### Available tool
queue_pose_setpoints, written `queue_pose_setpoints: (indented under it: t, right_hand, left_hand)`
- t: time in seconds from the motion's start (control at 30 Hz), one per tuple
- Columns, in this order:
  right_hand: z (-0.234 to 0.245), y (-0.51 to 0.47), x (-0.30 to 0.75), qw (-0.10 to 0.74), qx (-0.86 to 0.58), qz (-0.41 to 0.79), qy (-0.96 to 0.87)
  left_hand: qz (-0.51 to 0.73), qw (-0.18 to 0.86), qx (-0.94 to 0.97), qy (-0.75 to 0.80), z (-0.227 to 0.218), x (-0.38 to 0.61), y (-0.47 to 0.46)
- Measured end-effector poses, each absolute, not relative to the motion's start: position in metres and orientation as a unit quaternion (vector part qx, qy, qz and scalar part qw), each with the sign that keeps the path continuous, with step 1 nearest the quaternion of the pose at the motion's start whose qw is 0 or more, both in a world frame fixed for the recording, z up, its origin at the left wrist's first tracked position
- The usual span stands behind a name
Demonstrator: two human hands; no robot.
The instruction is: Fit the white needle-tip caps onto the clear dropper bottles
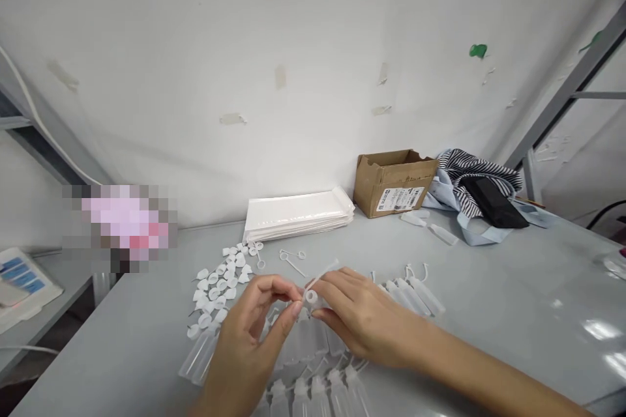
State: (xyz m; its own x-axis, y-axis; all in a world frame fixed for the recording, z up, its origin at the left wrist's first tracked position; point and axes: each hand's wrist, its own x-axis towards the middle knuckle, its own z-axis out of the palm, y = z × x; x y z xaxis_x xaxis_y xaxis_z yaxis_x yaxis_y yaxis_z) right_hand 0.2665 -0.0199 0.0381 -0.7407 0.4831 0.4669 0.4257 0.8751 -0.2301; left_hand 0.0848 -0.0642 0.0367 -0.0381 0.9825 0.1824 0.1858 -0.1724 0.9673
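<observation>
My right hand [359, 316] is closed around a small translucent plastic bottle, its round neck [312, 297] facing me and most of its body hidden by my fingers. A thin white strap [325, 272] slants up to the right from that neck. At the neck's left side, the thumb and forefinger of my left hand [254, 329] pinch together at the strap's lower end. Below my hands lie rows of similar bottles [320, 397] with straps on their necks. Several more bottles [415, 296] lie to the right of my right hand.
White caps [215, 287] are heaped left of my hands, with loose ring straps [293, 262] behind. Against the wall stand a stack of white padded envelopes [298, 214] and a cardboard box [394, 182]. A striped cloth bag [476, 169] with a black case [496, 202] lies right.
</observation>
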Motion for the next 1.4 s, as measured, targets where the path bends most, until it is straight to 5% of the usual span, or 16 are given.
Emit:
queue_pose_setpoints:
  t: [0.83,1.4]
  right_hand:
    - [0.032,-0.042,0.273,0.241,-0.287,0.041,-0.926]
    - [0.036,-0.047,0.274,0.257,-0.281,0.056,-0.923]
  left_hand:
    - [0.508,0.433,0.52,0.533,0.037,0.092,-0.073]
    - [0.463,0.584,0.429,0.51,0.045,0.084,-0.065]
